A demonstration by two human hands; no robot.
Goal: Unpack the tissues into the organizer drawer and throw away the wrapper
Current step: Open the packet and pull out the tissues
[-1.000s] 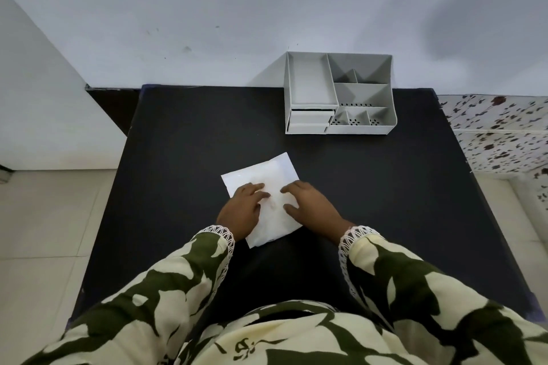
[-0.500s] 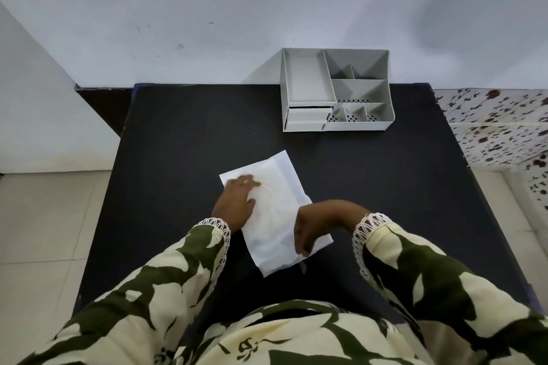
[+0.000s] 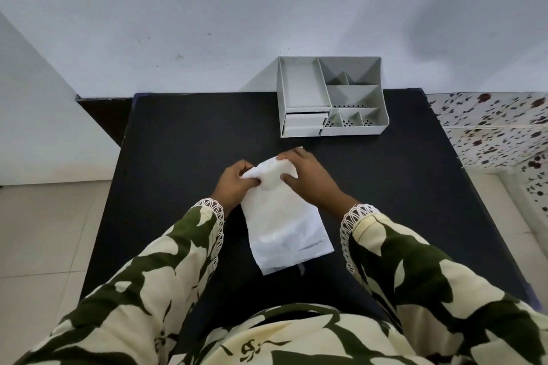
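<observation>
A white tissue pack [image 3: 283,225] in a clear wrapper lies lengthwise on the black table [image 3: 178,157], its far end lifted and bunched. My left hand [image 3: 234,184] pinches that far end from the left. My right hand [image 3: 308,178] grips the same end from the right, fingers over the top. The grey organizer [image 3: 330,96] stands at the table's far edge against the wall, with a small shut drawer [image 3: 304,121] at its front left. The near end of the pack rests flat on the table.
A white wall runs behind the table. A floral-patterned surface [image 3: 498,127] adjoins the table on the right. Pale tiled floor [image 3: 44,231] shows on the left. The organizer's open compartments hold nothing visible.
The pack has turned to lie lengthwise toward me. My right hand moved from the pack's near right edge up to its far end, and both hands now pinch and lift that end.
</observation>
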